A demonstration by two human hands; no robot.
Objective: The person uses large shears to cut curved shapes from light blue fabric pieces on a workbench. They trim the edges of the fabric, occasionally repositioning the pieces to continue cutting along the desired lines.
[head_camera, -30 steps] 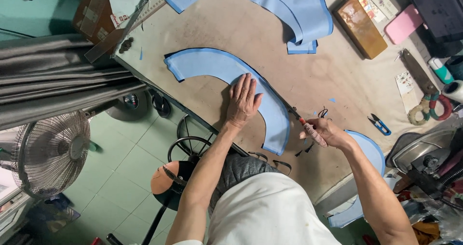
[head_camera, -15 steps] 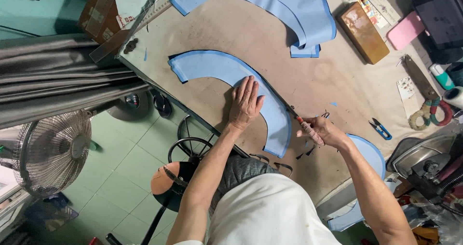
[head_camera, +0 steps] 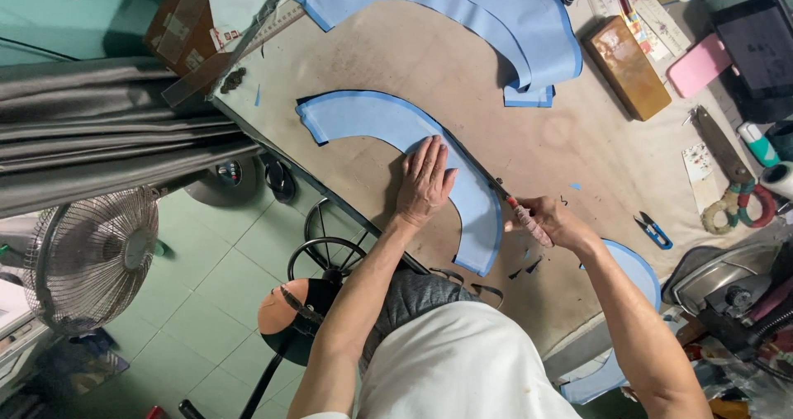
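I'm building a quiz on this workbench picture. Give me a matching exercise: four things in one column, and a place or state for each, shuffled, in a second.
Things:
1. left hand
2. right hand
3. small blue snips
4. brown box

Places or states:
A. lies alone on the table, right of the hands
B. pressed flat on the curved blue piece
C. near the table's far edge, beside a pink case
D. closed around a wrapped tool handle

Pairs: 1-B, 2-D, 3-A, 4-C

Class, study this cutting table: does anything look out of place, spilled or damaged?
Little stands out. Small blue offcuts lie scattered on the table near the right hand, which grips a knife. The left hand presses the curved blue piece flat.
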